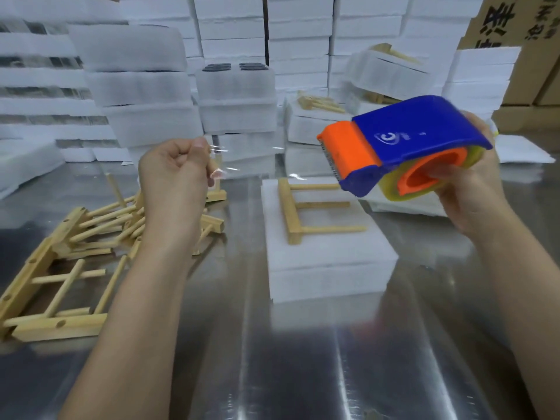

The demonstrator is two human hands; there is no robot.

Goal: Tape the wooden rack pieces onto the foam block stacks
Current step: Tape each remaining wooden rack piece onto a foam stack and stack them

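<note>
While left hand [175,174] pinches tape [220,160] (clear) | right hand [472,201] grips dispenser [418,131] | rack piece [294,209] atop foam block [328,263]

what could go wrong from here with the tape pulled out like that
1. The clear tape hangs in the air between the left hand and the tape dispenser; it might twist or stick to itself before landing.
2. The wooden rack piece lies loose on the foam block stack, so pressing tape down may nudge it askew.
3. The dispenser's toothed blade is exposed and could nick fingers.
</note>
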